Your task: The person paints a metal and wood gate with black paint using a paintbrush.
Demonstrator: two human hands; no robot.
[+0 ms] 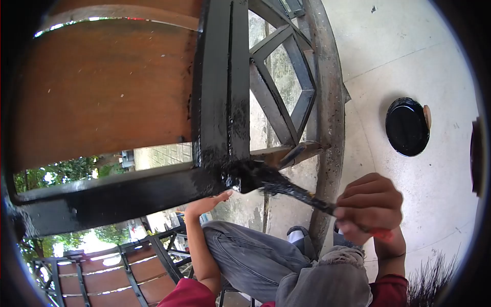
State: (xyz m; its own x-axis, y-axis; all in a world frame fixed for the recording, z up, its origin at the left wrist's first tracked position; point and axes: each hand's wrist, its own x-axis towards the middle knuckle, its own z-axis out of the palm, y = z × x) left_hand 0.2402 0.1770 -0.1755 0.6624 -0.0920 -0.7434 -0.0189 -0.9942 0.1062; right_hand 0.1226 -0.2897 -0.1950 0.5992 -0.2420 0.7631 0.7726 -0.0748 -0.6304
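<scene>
My right hand [371, 207] is closed around the handle of a paintbrush [294, 190] thick with black paint. The bristles press on the corner joint of a black metal frame [217, 97], where wet paint shines. Just below that joint, my left hand [204, 204] holds the frame's lower edge, one digit stretched along it and the other fingers partly hidden. Brown wooden panels [112, 92] are set within the frame at the left.
A black oval container of paint [407, 128] stands on the pale floor [399, 56] at right. A curved metal rail [330, 102] and diamond-shaped bars [302, 97] lie beyond the joint. Another slatted frame [107, 273] is at lower left. My grey-trousered legs [255, 250] are below.
</scene>
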